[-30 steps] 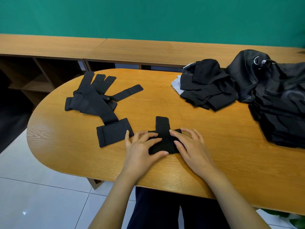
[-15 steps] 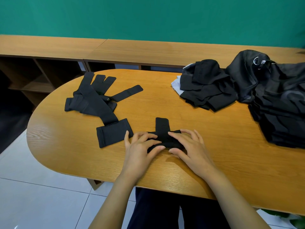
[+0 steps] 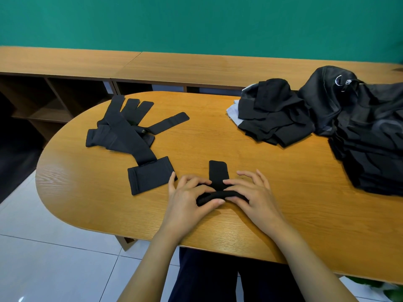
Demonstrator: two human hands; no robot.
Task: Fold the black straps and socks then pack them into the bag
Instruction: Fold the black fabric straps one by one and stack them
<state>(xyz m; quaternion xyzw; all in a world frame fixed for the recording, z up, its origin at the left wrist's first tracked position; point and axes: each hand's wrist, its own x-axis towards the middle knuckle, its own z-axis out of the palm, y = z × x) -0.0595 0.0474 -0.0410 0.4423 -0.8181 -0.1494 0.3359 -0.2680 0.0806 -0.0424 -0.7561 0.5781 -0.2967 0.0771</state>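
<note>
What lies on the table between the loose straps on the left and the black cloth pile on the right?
Nothing: the head view shows bare table between the straps and the cloth pile.

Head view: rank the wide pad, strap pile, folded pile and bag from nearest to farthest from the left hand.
1. Wide pad: just left of the left hand, which grips a strap.
2. Strap pile: back left.
3. Folded pile: back right.
4. Bag: far right.
</note>
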